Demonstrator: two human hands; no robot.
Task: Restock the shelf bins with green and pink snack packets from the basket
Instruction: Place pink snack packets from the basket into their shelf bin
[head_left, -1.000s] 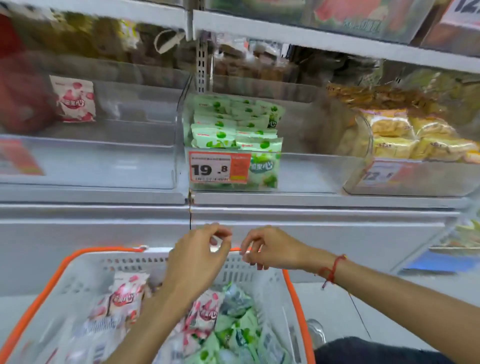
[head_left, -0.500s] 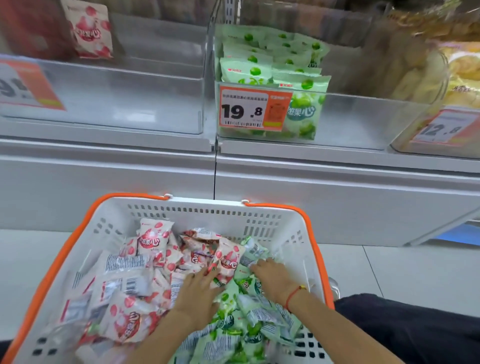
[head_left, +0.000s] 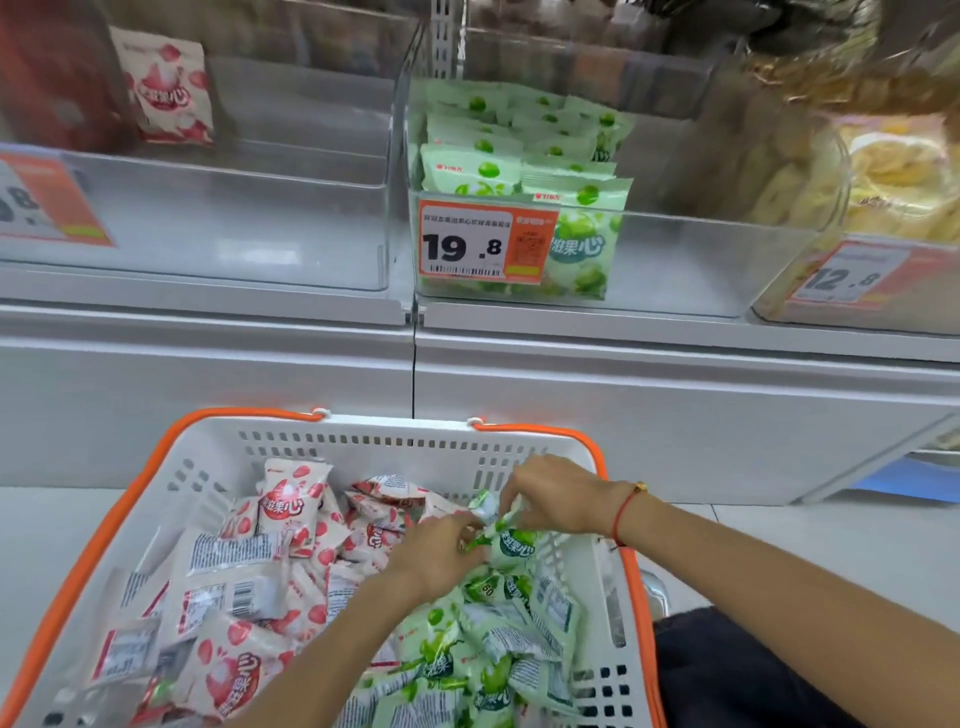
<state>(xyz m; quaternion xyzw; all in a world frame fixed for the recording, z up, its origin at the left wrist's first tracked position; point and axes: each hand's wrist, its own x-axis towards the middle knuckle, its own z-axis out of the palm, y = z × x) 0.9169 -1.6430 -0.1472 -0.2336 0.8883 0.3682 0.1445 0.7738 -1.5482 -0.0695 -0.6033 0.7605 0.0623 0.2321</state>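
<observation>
Over the basket, both hands had lifted from the pile: left hand and right hand pinched a green packet, ready for the green bin above.

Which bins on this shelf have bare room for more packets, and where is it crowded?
The left bin is nearly bare, one pink packet at its back. The middle bin is free right of the green stack. The basket is crowded; both hands grip a green packet.
</observation>
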